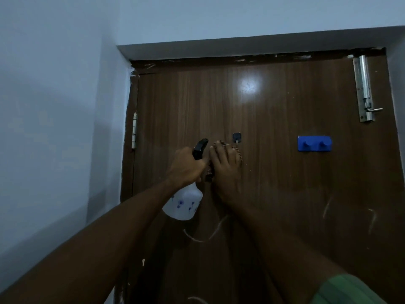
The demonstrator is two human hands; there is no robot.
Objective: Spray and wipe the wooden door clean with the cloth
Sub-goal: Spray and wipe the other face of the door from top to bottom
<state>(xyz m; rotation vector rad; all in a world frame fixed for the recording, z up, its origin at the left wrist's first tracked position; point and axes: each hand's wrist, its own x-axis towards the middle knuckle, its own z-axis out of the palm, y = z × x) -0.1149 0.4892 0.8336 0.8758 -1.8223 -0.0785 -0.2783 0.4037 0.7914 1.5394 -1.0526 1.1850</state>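
My left hand (pixel 186 166) is wrapped around the neck of the spray bottle (pixel 185 205), nozzle up near the wooden door (pixel 274 172). My right hand (pixel 225 170) presses the cloth (pixel 237 151) flat on the door, just under a little dark hook (pixel 236 137).

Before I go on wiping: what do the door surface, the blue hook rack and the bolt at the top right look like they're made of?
The door looks like glossy wood-grain laminate or veneer: vertical grain, with a sharp light glare; solid wood can't be ruled out. The blue hook rack looks like moulded plastic: uniform matte colour, rounded pegs. The bolt looks like bare silvery metal, steel or aluminium, with a dull sheen.
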